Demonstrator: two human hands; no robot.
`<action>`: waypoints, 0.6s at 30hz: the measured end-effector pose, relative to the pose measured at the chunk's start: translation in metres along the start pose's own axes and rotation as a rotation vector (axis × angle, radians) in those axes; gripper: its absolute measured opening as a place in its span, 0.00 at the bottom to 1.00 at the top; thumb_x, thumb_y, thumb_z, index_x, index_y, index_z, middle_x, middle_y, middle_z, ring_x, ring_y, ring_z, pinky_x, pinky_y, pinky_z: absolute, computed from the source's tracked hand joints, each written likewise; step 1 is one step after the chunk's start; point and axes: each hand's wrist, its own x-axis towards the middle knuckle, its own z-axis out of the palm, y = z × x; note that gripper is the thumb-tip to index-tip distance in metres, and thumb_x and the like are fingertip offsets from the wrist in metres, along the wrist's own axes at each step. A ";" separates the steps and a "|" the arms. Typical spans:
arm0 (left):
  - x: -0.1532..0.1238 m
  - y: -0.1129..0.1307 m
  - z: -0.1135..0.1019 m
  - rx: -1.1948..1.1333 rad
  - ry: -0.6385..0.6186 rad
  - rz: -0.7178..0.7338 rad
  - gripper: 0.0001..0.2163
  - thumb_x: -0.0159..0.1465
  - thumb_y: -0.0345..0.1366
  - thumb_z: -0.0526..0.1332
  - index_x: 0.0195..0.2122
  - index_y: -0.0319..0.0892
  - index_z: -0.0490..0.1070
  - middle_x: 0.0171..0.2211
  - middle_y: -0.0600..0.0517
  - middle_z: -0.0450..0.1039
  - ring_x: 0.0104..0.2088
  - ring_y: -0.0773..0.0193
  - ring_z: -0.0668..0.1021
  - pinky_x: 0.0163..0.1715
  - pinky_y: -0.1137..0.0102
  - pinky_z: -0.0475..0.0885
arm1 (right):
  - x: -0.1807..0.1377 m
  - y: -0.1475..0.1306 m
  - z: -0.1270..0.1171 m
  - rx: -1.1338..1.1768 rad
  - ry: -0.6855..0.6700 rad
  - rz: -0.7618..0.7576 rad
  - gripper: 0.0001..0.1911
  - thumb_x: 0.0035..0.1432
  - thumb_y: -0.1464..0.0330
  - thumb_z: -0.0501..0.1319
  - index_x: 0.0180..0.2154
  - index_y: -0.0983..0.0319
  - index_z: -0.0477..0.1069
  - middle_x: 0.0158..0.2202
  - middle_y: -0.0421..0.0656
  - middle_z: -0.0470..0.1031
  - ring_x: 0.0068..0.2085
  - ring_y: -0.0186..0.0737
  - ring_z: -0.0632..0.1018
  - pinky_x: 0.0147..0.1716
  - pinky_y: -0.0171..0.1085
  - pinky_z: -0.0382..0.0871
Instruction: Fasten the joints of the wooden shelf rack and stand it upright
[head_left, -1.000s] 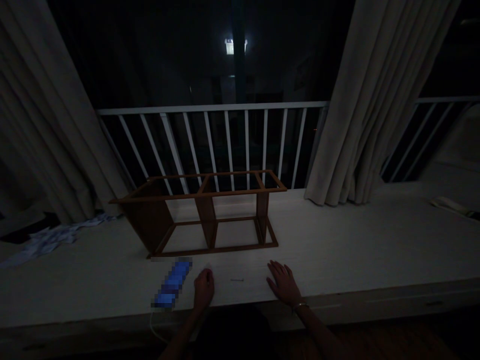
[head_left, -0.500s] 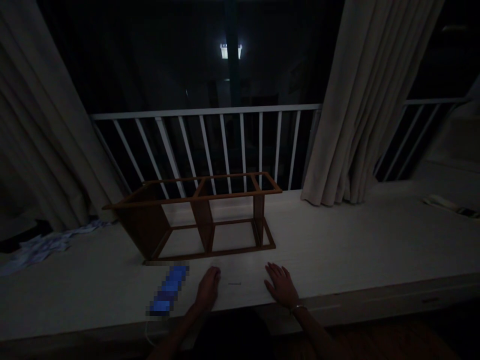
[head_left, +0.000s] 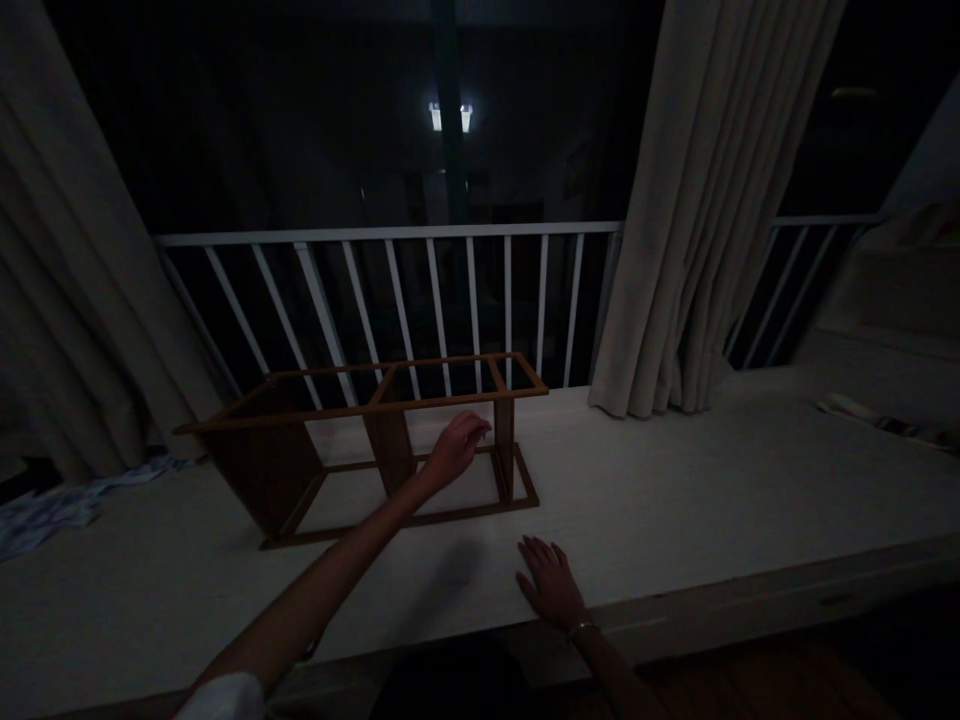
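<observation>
A brown wooden rack (head_left: 388,455) with open sides lies on its side on the pale ledge. My left hand (head_left: 457,445) is raised in front of the rack, near its right-hand crosspiece. Its fingers are pinched together; what they hold, if anything, is too small and dark to make out. My right hand (head_left: 551,583), with a bracelet (head_left: 583,630) at the wrist, lies flat on the ledge with fingers spread. A thin small piece (head_left: 454,582) shows faintly in the shadow between my hands. My left forearm covers most of the phone-like device.
A white railing (head_left: 390,235) runs behind the rack before a dark window. Beige curtains (head_left: 667,250) hang at both sides. Patterned cloth (head_left: 52,515) lies at the left of the pale ledge (head_left: 675,500), and a strap-like item (head_left: 877,418) at the far right.
My left hand has lifted off the ledge and reached forward and right, in front of the rack. My right hand stays on the ledge. The view has shifted slightly.
</observation>
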 end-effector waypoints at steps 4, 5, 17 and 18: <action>0.048 0.002 -0.007 -0.027 0.063 -0.005 0.09 0.59 0.33 0.51 0.34 0.38 0.70 0.32 0.49 0.69 0.34 0.67 0.71 0.36 0.71 0.66 | 0.000 0.001 0.000 0.014 0.000 0.000 0.27 0.57 0.57 0.42 0.57 0.58 0.51 0.57 0.46 0.55 0.56 0.44 0.56 0.54 0.49 0.42; 0.057 0.001 -0.006 -0.028 0.066 -0.016 0.09 0.59 0.33 0.52 0.34 0.38 0.70 0.32 0.49 0.70 0.34 0.67 0.71 0.36 0.71 0.66 | 0.001 0.001 -0.001 0.016 -0.001 0.002 0.27 0.57 0.57 0.43 0.57 0.58 0.51 0.57 0.46 0.55 0.56 0.44 0.57 0.54 0.49 0.42; 0.104 -0.031 0.021 -0.061 0.045 -0.119 0.09 0.56 0.33 0.55 0.34 0.37 0.73 0.33 0.49 0.73 0.33 0.66 0.73 0.36 0.71 0.67 | 0.000 0.001 -0.004 0.059 0.020 0.035 0.26 0.58 0.56 0.42 0.56 0.57 0.52 0.57 0.44 0.55 0.57 0.42 0.56 0.55 0.47 0.40; 0.105 -0.032 0.022 -0.059 0.043 -0.125 0.09 0.56 0.32 0.55 0.33 0.37 0.73 0.33 0.49 0.73 0.33 0.66 0.73 0.36 0.71 0.67 | 0.001 0.001 -0.004 0.060 0.018 0.034 0.26 0.58 0.56 0.42 0.56 0.57 0.52 0.57 0.44 0.55 0.57 0.43 0.56 0.55 0.47 0.40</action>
